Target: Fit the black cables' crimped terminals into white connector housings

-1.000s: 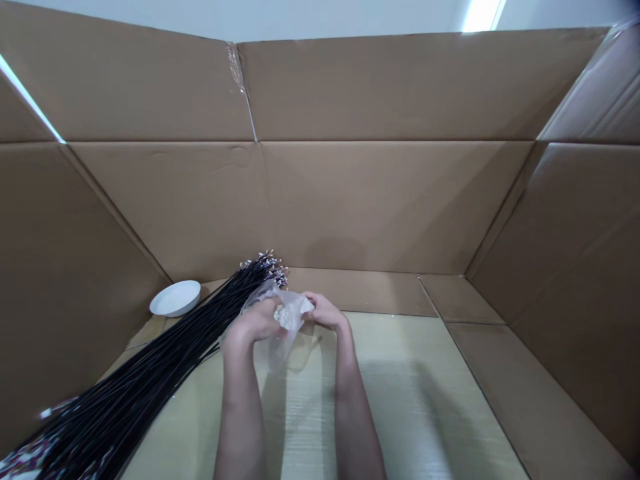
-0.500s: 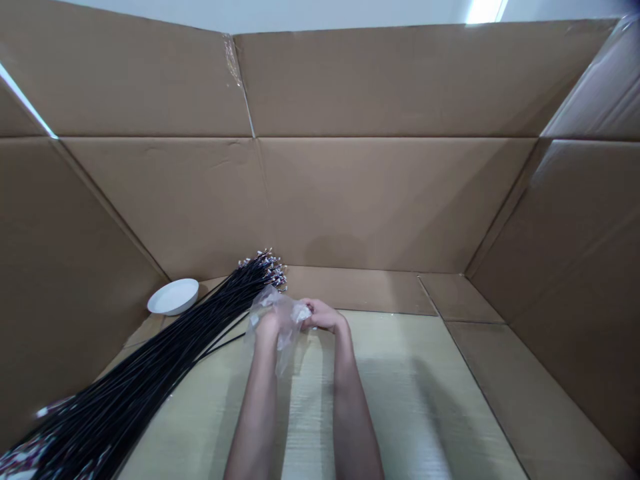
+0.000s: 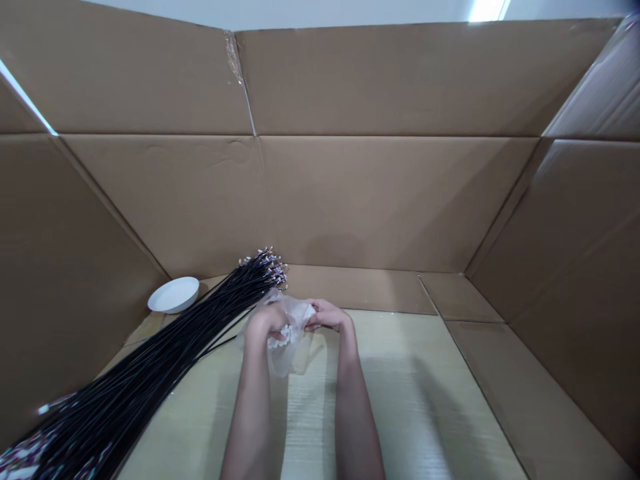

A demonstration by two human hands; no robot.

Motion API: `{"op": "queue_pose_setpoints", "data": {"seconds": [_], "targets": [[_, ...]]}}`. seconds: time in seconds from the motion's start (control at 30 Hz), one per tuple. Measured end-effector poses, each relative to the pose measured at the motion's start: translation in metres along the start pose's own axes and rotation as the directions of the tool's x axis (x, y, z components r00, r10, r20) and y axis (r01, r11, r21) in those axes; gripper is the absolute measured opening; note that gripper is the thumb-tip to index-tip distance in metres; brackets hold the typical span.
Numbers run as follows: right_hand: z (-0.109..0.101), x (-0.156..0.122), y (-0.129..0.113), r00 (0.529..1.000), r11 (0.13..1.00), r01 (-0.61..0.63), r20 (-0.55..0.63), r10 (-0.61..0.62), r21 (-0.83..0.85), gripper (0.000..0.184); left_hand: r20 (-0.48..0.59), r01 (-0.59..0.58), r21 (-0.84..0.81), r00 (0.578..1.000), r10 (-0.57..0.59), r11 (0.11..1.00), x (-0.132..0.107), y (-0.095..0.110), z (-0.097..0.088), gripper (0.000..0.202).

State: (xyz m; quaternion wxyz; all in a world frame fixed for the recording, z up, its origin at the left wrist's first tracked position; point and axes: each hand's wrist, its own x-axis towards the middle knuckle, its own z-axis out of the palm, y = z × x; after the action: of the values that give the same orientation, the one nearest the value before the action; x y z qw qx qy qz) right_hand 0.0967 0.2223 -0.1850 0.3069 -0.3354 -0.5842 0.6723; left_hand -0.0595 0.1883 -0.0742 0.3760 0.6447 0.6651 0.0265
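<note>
A clear plastic bag (image 3: 284,360) with small white pieces (image 3: 280,337) in it hangs between my hands, above the table. My left hand (image 3: 267,320) is closed on the bag's left side, its fingers partly covered by the plastic. On the right, my right hand (image 3: 327,315) pinches the bag's upper right edge. Just left of the bag lies a thick bundle of black cables (image 3: 190,333) with small white connectors (image 3: 270,263) at the far end.
A white bowl (image 3: 174,295) stands at the back left, behind the cables. Tall cardboard walls (image 3: 390,200) enclose the table (image 3: 400,393) at the back and both sides. Cardboard strips (image 3: 360,288) lie along the back edge.
My left hand has shifted slightly left and turned, and the bag is spread wider between my hands. More of the white pieces show. The cables and bowl have stayed put.
</note>
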Motion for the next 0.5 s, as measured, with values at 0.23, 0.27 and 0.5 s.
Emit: {"op": "queue_pose_setpoints", "data": {"seconds": [0.23,0.27,0.5], "targets": [[-0.015,0.005,0.017,0.988,0.986,-0.153,0.035,0.151,0.07,0.024,-0.018,0.037,-0.092,0.999,-0.039,0.995,-0.02,-0.005,-0.023,0.024],[-0.017,0.006,0.019,0.986,0.983,-0.165,0.033,0.163,0.08,0.025,-0.028,0.024,-0.107,0.999,-0.027,0.994,-0.022,-0.005,-0.024,0.023],[-0.019,0.007,0.024,0.983,0.975,-0.184,0.029,0.181,0.129,0.029,-0.06,-0.04,-0.14,0.998,0.031,0.989,-0.025,-0.01,-0.026,0.02]]}}
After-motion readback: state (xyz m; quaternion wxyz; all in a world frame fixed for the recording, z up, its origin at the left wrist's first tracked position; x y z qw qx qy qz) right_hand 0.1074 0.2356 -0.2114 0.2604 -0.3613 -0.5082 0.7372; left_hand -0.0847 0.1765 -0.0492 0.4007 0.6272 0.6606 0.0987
